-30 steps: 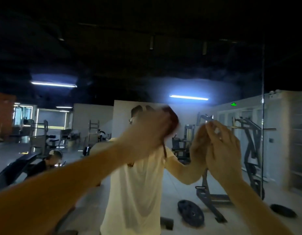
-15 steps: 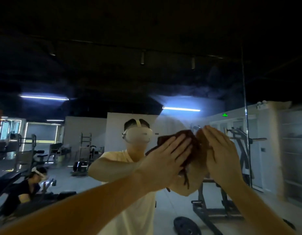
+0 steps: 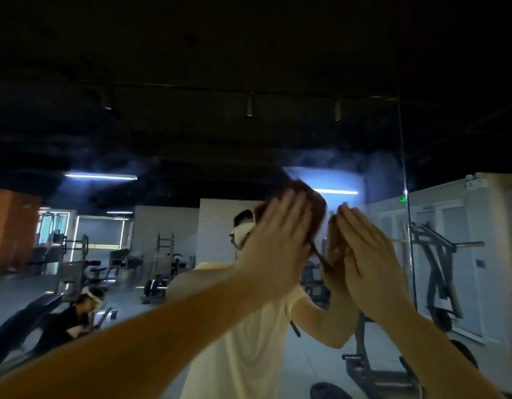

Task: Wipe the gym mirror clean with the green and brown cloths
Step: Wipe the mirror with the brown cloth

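**A:** Where is the brown cloth?

**B:** On the mirror, toward its right edge near the seam. The left hand lies over it, fingers straight, pressing it to the glass. The right hand is spread flat just beside it, and I can see nothing in it. The green cloth isn't in view.

**A:** How best to wipe?

**B:** I'd say even pressure and overlapping strokes, working up into the hazy streaks above. Lift that bare palm too, or it may leave prints.

**A:** And the room?

**B:** A dim gym, seen in reflection: a strip light, a weight machine, a seated person. The cloth is blurred, so its outline is uncertain.
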